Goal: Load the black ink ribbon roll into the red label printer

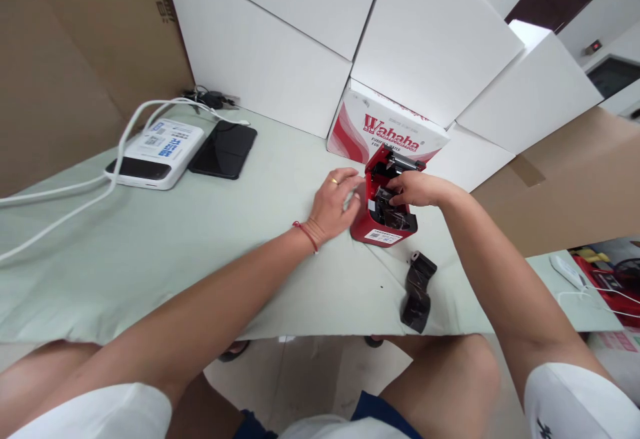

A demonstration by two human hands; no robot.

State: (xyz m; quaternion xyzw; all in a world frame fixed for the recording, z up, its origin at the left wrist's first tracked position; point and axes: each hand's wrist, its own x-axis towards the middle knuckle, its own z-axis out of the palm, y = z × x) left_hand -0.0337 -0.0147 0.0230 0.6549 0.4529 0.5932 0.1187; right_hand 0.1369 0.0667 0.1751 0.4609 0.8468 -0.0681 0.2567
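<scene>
A small red label printer (384, 236) stands on the table with its lid (400, 162) tipped up. My right hand (413, 189) reaches into the printer's black interior, thumb and fingertips brought together at the parts inside. What they grip there is too small to make out. My left hand (336, 200) rests at the printer's left side, fingers loosely extended and apart, fingertips at or very near the red casing. To the right of the printer's front lies a black ribbon roll (423, 266) with a partly unwound, wavy tail.
A Wahaha carton (385, 126) stands behind the printer against stacked white boxes (270, 46). Leftward lie a black phone (225, 149), a white device (170, 142) with a cable (123, 139), and keys (213, 98). Cardboard (555, 186) borders the right; the table's front edge runs above my knees.
</scene>
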